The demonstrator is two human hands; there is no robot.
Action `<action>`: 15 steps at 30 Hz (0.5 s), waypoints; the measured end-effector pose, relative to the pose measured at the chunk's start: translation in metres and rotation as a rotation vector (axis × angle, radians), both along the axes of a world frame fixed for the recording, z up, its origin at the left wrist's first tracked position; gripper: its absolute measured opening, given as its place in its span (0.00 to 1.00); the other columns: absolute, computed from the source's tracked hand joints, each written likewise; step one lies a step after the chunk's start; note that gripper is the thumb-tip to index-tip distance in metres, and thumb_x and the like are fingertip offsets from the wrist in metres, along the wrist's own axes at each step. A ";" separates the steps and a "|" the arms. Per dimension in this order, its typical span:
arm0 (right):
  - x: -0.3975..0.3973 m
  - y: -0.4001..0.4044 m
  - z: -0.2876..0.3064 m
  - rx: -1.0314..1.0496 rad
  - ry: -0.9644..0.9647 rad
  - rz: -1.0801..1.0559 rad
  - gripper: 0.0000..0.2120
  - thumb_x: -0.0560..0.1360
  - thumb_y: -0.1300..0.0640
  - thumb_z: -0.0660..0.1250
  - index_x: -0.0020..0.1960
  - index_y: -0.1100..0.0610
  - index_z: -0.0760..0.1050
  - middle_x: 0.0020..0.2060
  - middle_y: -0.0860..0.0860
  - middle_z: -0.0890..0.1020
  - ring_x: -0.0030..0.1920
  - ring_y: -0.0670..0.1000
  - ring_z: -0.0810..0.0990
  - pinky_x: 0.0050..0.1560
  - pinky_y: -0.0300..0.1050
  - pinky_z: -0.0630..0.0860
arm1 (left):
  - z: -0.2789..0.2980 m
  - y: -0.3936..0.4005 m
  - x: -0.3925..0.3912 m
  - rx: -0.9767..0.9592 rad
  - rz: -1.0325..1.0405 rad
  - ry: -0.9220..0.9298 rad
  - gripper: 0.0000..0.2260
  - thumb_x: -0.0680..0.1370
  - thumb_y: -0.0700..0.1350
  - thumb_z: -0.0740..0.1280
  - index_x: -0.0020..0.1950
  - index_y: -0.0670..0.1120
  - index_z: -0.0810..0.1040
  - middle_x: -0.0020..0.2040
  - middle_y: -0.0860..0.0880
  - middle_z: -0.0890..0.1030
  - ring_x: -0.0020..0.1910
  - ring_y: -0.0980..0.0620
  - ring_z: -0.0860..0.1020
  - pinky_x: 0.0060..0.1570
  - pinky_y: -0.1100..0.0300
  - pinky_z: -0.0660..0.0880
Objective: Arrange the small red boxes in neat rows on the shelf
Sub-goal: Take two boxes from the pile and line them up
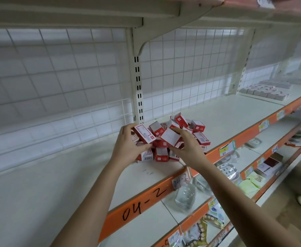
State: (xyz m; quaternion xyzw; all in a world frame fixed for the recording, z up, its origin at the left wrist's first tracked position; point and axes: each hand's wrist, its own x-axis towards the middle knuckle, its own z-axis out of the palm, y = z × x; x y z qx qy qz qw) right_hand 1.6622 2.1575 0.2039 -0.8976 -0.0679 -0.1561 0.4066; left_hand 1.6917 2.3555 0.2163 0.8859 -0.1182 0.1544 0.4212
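Observation:
A jumbled heap of several small red and white boxes lies on the white shelf near its orange front edge. My left hand grips one red box at the heap's left side, fingers over its top and thumb under it. My right hand holds another box, white face up, in the middle of the heap. Both boxes are tilted and sit just above the pile. Boxes under my hands are partly hidden.
A wire grid back panel and a slotted upright stand behind the heap. Rows of pale boxes sit far right on the same shelf. The orange edge carries price tags and "04-2". Lower shelves hold packaged goods.

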 end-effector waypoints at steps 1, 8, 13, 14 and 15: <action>-0.001 0.002 -0.001 0.020 0.004 0.018 0.28 0.73 0.59 0.70 0.70 0.53 0.64 0.62 0.49 0.73 0.54 0.43 0.70 0.48 0.30 0.68 | 0.000 0.001 -0.007 -0.033 -0.001 -0.001 0.34 0.68 0.48 0.76 0.69 0.47 0.64 0.65 0.50 0.68 0.62 0.54 0.70 0.59 0.59 0.71; -0.016 0.016 -0.007 0.170 0.031 0.127 0.28 0.72 0.62 0.70 0.69 0.50 0.65 0.61 0.44 0.73 0.59 0.46 0.74 0.55 0.40 0.77 | -0.012 0.009 -0.043 -0.270 -0.035 0.066 0.33 0.66 0.44 0.78 0.65 0.55 0.65 0.64 0.53 0.71 0.58 0.59 0.74 0.56 0.61 0.75; -0.029 0.023 -0.009 0.270 0.054 0.179 0.28 0.71 0.62 0.71 0.68 0.49 0.66 0.60 0.44 0.74 0.62 0.48 0.74 0.58 0.46 0.77 | -0.020 0.011 -0.061 -0.430 -0.124 0.155 0.29 0.69 0.39 0.75 0.56 0.65 0.64 0.55 0.59 0.78 0.51 0.64 0.78 0.48 0.70 0.75; -0.031 0.025 -0.010 0.281 0.053 0.182 0.28 0.71 0.61 0.71 0.68 0.49 0.66 0.61 0.44 0.74 0.63 0.48 0.74 0.59 0.49 0.76 | -0.021 0.012 -0.064 -0.451 -0.133 0.169 0.29 0.70 0.38 0.74 0.56 0.66 0.64 0.55 0.56 0.79 0.51 0.62 0.79 0.47 0.70 0.75; -0.034 0.026 -0.011 0.288 0.051 0.181 0.28 0.71 0.61 0.71 0.68 0.48 0.66 0.61 0.43 0.74 0.63 0.48 0.73 0.60 0.51 0.76 | -0.021 0.012 -0.066 -0.471 -0.140 0.177 0.30 0.71 0.37 0.73 0.56 0.66 0.64 0.55 0.54 0.80 0.51 0.61 0.79 0.45 0.72 0.75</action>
